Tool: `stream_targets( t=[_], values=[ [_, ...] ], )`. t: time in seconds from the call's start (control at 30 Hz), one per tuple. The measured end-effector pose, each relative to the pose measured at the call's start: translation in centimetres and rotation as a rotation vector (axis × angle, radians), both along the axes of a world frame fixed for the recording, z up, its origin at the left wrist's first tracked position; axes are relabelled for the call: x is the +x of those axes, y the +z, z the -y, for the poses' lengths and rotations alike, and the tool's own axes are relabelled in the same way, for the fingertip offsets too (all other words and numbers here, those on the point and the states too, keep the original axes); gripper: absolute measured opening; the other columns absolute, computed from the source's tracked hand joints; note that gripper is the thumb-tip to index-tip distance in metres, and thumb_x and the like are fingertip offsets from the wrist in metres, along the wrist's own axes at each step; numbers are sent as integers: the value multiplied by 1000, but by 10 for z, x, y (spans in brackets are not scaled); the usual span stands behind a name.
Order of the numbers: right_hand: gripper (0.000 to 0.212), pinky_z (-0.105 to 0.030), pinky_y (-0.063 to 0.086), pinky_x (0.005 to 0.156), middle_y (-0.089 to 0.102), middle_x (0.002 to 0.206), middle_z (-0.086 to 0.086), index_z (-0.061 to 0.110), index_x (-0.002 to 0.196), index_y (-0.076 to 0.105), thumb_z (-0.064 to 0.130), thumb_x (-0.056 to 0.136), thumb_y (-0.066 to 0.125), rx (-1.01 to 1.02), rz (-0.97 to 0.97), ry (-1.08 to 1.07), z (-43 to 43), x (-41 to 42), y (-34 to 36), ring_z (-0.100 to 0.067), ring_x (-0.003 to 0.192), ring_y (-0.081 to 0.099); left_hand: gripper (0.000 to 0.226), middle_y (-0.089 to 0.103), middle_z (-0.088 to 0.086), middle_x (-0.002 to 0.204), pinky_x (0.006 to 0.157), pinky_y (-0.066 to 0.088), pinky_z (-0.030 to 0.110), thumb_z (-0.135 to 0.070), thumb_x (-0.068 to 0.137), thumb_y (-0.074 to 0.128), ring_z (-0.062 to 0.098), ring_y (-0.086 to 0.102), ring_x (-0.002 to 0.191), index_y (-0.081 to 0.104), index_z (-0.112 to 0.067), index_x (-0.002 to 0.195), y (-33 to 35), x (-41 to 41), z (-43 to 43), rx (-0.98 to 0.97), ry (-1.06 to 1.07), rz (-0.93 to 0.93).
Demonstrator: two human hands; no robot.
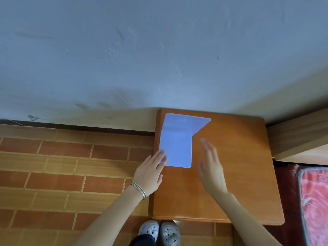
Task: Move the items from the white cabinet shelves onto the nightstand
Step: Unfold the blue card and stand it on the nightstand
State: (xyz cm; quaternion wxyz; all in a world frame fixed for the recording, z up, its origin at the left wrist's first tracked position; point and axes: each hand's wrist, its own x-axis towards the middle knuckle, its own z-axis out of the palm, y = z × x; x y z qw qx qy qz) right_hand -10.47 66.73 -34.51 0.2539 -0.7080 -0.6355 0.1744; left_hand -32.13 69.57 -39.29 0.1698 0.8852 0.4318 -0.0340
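Currently the pale blue folded panel [177,144] sits on the nightstand [239,183], at its back left part, with its left side running close along the nightstand's left edge. That edge is what worries me. The left hand [150,172] lies flat with straight fingers. Its fingertips rest on the panel's near left corner and grip nothing. I judge that a sideways nudge from there would slide the panel off the left edge onto the tiled floor [62,166] beside the nightstand. The right hand [211,167] is spread open and empty over the nightstand's middle, just right of the panel. It is blurred, so I cannot place it exactly. A careless sweep could clip the panel's far right flap and tip it. The white cabinet is out of view, so I cannot count what remains.
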Motion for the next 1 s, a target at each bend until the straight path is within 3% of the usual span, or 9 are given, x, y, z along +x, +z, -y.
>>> stream_targets(
  t=[0.13, 0.23, 0.3, 0.4, 0.5, 0.7, 0.83, 1.0],
  values=[
    [56, -45, 53, 87, 54, 133, -11, 7, 118, 62, -5, 65, 75, -212, 283, 340, 7, 1, -35, -27, 121, 53, 67, 53, 9, 135, 94, 37, 34, -37, 64, 82, 22, 52, 122, 61, -16, 124, -4, 8, -17, 63, 9, -22],
    [53, -42, 39, 97, 56, 130, -11, 6, 116, 64, 5, 66, 80, -240, 367, 361, -13, 7, -42, -26, 121, 53, 68, 50, 10, 138, 98, 37, 37, -41, 68, 79, 23, 47, 127, 58, -14, 127, -6, 13, -36, 85, 14, -41],
    [52, -43, 34, 103, 50, 137, -11, 5, 124, 58, 10, 75, 75, -262, 387, 366, -29, 10, -42, -25, 128, 46, 69, 42, 9, 145, 102, 35, 37, -46, 76, 71, 22, 38, 133, 52, -14, 133, -6, 15, -50, 82, 17, -69],
    [52, -40, 19, 116, 24, 153, -8, 5, 141, 37, 18, 93, 55, -308, 352, 378, -50, 13, -42, -21, 142, 18, 68, 16, 5, 156, 111, 20, 33, -47, 90, 52, 18, 13, 143, 30, -16, 146, -6, 22, -74, 69, 4, -67],
    [55, -33, 3, 117, 7, 157, -4, 9, 147, 22, 27, 99, 42, -346, 373, 396, -68, 12, -40, -16, 144, 1, 66, -1, 1, 158, 114, 8, 30, -46, 96, 38, 15, -4, 144, 14, -17, 150, 0, 27, -93, 21, 16, -74],
    [58, -33, -1, 116, -2, 158, -1, 15, 149, 15, 33, 99, 38, -413, 400, 421, -76, 14, -34, -12, 144, -6, 62, 4, 0, 158, 114, 12, 28, -46, 97, 37, 14, 4, 144, 18, -19, 149, 8, 29, -103, 16, 32, -96],
    [60, -39, 0, 117, -4, 158, -2, 15, 149, 12, 32, 99, 39, -481, 442, 452, -81, 14, -29, -14, 144, -7, 59, 12, 2, 156, 115, 15, 34, -45, 95, 40, 16, 11, 143, 25, -19, 146, 14, 39, -106, -18, 93, -140],
    [53, -42, 4, 117, 20, 154, -5, 17, 146, 24, 26, 97, 42, -414, 430, 428, -81, 23, 12, -18, 142, 15, 56, 22, 5, 152, 113, 15, 40, -37, 93, 44, 19, 16, 142, 30, -18, 144, 58, 52, -107, -9, 81, -256]
  ],
)
